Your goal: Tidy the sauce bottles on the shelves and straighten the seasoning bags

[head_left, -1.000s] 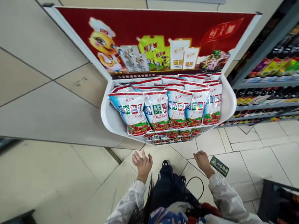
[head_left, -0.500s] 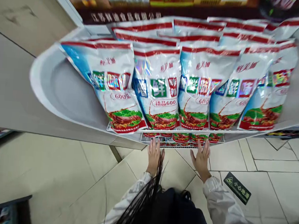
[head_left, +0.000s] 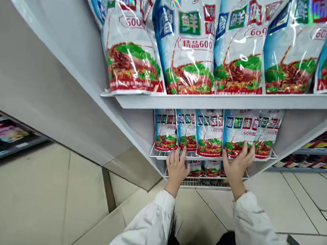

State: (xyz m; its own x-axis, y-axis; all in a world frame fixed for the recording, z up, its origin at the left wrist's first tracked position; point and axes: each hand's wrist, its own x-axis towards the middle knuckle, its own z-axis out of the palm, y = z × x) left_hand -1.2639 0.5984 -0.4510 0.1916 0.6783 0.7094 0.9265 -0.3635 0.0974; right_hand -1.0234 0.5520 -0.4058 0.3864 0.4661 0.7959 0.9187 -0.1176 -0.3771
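Note:
Seasoning bags in white, blue and red stand side by side on the middle shelf [head_left: 161,156]. My right hand [head_left: 236,169] is open, thumb and fingers apart. Its fingertips are at the lower front of one seasoning bag [head_left: 237,123] and the bag [head_left: 268,130] to its right; whether they press on them I cannot tell. My left hand [head_left: 176,169] is also open, fingers stretched up at the shelf's front edge, below the left-hand bag [head_left: 165,128] and its neighbour [head_left: 188,127]. Neither hand holds a bag.
Larger-looking bags of the same kind [head_left: 194,46] fill the upper shelf [head_left: 223,100], which juts out above my hands. More bags [head_left: 211,169] stand on a low wire shelf [head_left: 204,183]. Other stocked racks [head_left: 10,137] are at left and right. Tiled floor [head_left: 87,191] lies below.
The view has dropped and come closer, so the middle shelf's bags now show. Both hands have moved up to that shelf's front, the right one reaching the bags.

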